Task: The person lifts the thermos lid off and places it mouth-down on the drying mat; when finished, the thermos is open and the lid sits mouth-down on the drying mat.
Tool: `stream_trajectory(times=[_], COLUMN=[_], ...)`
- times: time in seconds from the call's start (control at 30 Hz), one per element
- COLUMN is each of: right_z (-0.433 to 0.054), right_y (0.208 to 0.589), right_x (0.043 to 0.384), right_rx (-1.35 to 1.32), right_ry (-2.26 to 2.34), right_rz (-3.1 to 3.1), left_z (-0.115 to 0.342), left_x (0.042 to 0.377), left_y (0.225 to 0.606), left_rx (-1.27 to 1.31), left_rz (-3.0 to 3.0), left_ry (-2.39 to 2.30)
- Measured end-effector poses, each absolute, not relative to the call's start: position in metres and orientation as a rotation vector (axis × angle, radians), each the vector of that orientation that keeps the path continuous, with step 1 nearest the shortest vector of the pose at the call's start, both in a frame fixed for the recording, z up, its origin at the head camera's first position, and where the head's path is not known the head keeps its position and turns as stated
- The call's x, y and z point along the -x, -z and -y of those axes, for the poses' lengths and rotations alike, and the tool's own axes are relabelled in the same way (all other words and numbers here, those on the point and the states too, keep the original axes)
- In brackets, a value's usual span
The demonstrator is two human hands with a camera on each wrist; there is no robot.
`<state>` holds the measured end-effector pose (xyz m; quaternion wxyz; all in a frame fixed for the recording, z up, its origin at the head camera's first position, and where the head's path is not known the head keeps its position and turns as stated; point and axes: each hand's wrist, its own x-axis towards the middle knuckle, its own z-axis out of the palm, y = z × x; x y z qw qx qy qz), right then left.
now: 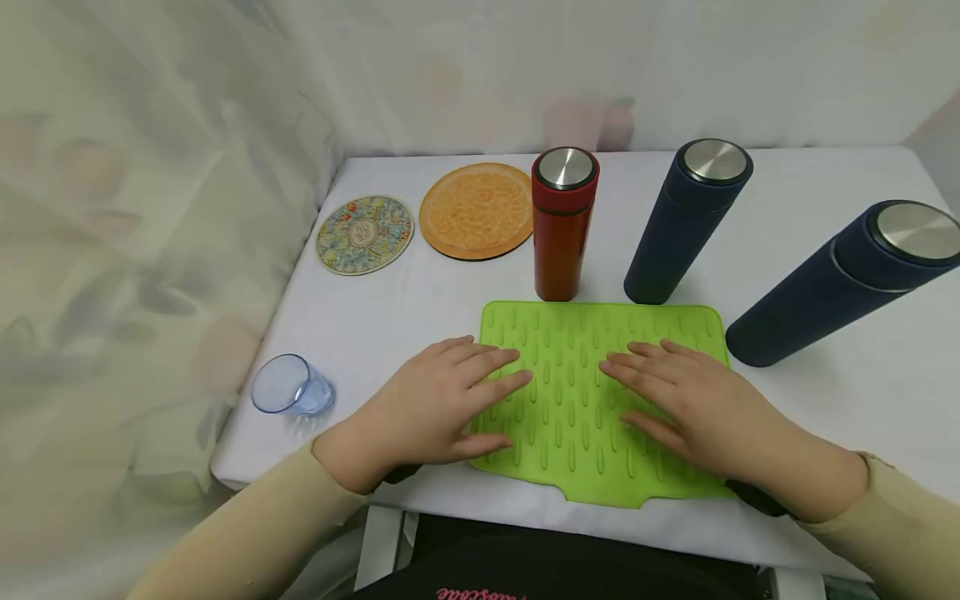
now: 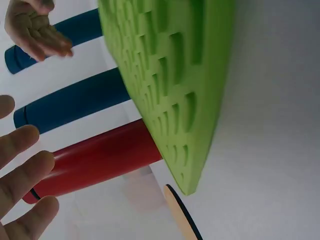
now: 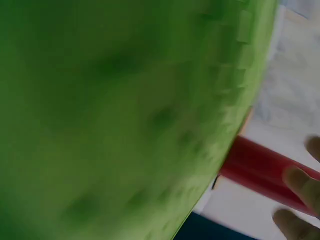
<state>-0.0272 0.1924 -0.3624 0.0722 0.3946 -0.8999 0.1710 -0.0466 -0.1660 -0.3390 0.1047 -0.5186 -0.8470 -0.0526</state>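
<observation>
A bright green ridged mat (image 1: 570, 417) lies flat near the table's front edge. My left hand (image 1: 438, 400) hovers over its left side, fingers spread and nearly straight, holding nothing. Over the mat's right side is my right hand (image 1: 686, 404), its fingers also extended and without anything in them. Just behind the mat stands a red thermos (image 1: 562, 242) with a steel-topped lid. To its right is a dark blue thermos (image 1: 678, 229), and a second blue thermos (image 1: 825, 287) stands by the mat's right edge. The left wrist view shows the left fingertips (image 2: 32, 167) apart from the mat.
At the left edge of the white-covered table (image 1: 420, 308) stands a small blue glass (image 1: 300, 392). Farther back lie a round patterned trivet (image 1: 365, 236) and a round orange-brown mat (image 1: 476, 211). Pale printed curtains (image 1: 150, 250) hang at the left and behind.
</observation>
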Motion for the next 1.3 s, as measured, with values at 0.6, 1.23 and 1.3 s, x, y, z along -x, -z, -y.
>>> stream_trajectory(times=[0.6, 1.23, 1.3], right_z=[-0.108, -0.085, -0.088], right_y=[0.354, 0.357, 0.349], right_x=[0.129, 0.132, 0.124], right_rx=[-0.186, -0.362, -0.424], right_ry=[-1.692, -1.585, -1.557], right_rz=[2.463, 2.143, 2.12], left_z=[0.132, 0.113, 0.116], left_x=[0.093, 0.125, 0.122], left_y=[0.32, 0.254, 0.247], left_rx=[1.055, 1.0, 1.023], left_rz=[2.14, 2.289, 2.329], left_ry=[0.667, 0.746, 0.798])
